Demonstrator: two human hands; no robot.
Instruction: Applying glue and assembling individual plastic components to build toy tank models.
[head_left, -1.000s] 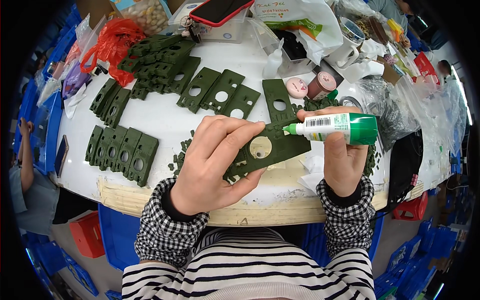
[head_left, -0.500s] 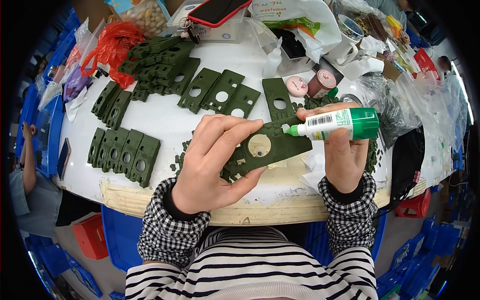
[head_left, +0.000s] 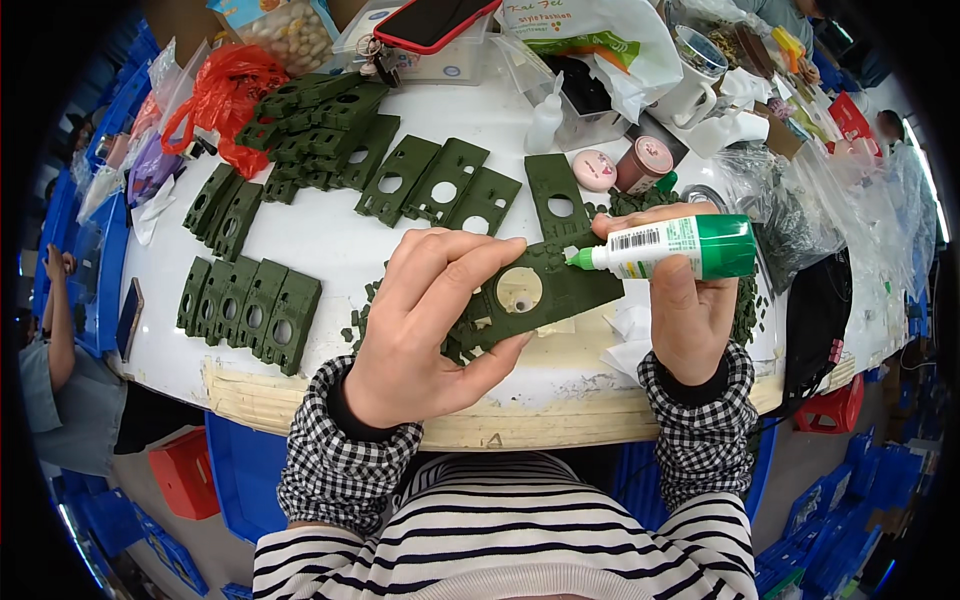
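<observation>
Got a green part [head_left: 570, 290] pinched in L hand [head_left: 430, 325], thumb on near edge + fingers on far edge, held low over the white table [head_left: 330, 225] w/ its big round hole showing. Gripping a bottle [head_left: 675, 246] in R hand [head_left: 690, 320], wrapped snug, tipped sideways w/ green nozzle [head_left: 584, 259] pointing L at the part; can't tell if touching.

Re: print, see a label [head_left: 632, 241] on the bottle w/ barcode + tiny text, mostly too small to read. Also see lettering on a white bag [head_left: 590, 22] up back, plus small marks on a pink lid [head_left: 594, 171] beside a jar [head_left: 645, 165], too blurry tbh.

Find a row of five similar parts [head_left: 250, 312] on L, a pile [head_left: 320, 130] behind, 1 spare part [head_left: 552, 190] just past the held one.
</observation>
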